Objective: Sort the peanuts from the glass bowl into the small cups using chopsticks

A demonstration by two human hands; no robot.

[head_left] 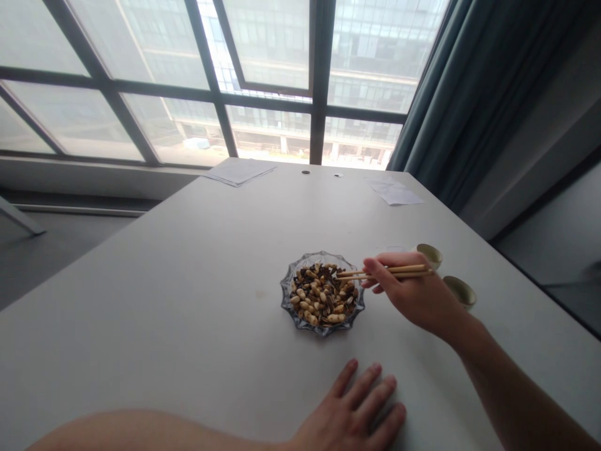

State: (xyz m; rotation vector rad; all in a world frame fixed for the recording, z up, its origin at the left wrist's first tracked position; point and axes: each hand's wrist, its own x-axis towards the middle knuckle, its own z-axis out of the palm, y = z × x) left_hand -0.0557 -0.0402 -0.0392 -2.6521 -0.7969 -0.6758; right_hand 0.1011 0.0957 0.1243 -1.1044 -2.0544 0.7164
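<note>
No legible writing anywhere.

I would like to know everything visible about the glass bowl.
The bowl is round, see-through and looks like glass, with a zigzag rim. It stands upright on the white table, holding peanuts and dark seeds. Two chopsticks, held by the right hand, cross above its right rim, tips at the seeds. Whether that hand touches the rim is unclear.

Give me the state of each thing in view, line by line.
Chopsticks: held, tips over the nuts and seeds
Right hand: closed around the chopsticks
Left hand: palm down, fingers spread, on the table
Glass bowl: upright, holding nuts and seeds
Two small cups: upright, contents unclear
Papers: lying flat
Window pane: apparently swung open
Curtain: drawn aside
</note>
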